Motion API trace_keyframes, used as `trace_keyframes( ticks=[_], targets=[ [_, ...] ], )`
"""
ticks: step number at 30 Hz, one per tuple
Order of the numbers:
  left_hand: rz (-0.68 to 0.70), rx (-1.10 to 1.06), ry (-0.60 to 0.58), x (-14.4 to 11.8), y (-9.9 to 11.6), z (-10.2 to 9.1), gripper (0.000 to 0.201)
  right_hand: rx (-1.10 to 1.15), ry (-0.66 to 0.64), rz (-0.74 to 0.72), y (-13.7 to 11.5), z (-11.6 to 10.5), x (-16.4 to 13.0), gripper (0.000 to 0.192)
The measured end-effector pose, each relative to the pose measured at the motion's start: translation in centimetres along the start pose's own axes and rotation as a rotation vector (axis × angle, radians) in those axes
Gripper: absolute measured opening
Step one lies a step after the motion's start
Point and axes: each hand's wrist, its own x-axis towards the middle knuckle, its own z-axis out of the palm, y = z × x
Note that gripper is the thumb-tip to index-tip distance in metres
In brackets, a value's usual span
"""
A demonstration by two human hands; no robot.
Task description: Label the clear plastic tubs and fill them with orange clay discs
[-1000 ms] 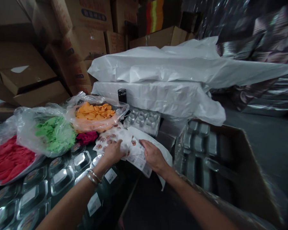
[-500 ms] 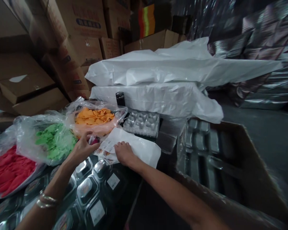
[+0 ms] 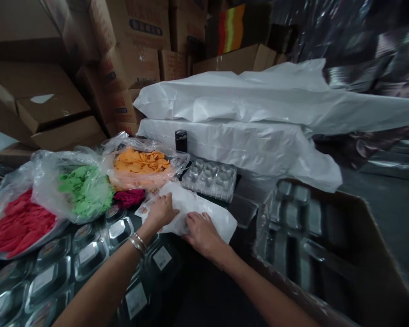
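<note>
Head view: both hands are laid on a white paper sheet [image 3: 204, 211] at the near edge of the work surface. The left hand [image 3: 161, 212] is pressed on the sheet's left end, fingers curled down over its edge, though whether paper is pinched under them cannot be told; the right hand [image 3: 202, 232] is set flat with fingers loosely spread on the sheet's near side. The sheet's long axis is seen to run from the left hand away to the right, so most of the paper lies right of and beyond both hands, with the right hand nearer its middle. It looks thin, plain white on top and slightly humped, and printed stickers [image 3: 143, 210] show at its left edge just beside the left hand. Beyond the left hand a magenta bundle [image 3: 128, 197] is seen, then bags of orange pieces [image 3: 140, 162], green pieces [image 3: 85, 190] and red pieces [image 3: 18, 225]. Lidded foil trays [image 3: 88, 254] are ranged left of the left wrist.
</note>
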Motion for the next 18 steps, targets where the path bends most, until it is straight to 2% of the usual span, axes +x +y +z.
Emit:
trace_keyframes(
  ticks=[7,15,18],
  targets=[
    [0.011,0.040,-0.076,-1.6,1.9,-1.1,0.048,-0.014,0.020,-0.034,0.9,0.6,-0.2,0.035],
    [0.037,0.028,-0.121,-1.0,0.5,-1.5,0.036,-0.104,0.095,-0.060,0.9,1.2,-0.4,0.008],
    [0.027,-0.006,-0.119,-0.9,0.1,-1.9,0.033,-0.154,0.088,-0.085,0.8,1.3,0.1,0.006]
  ],
)
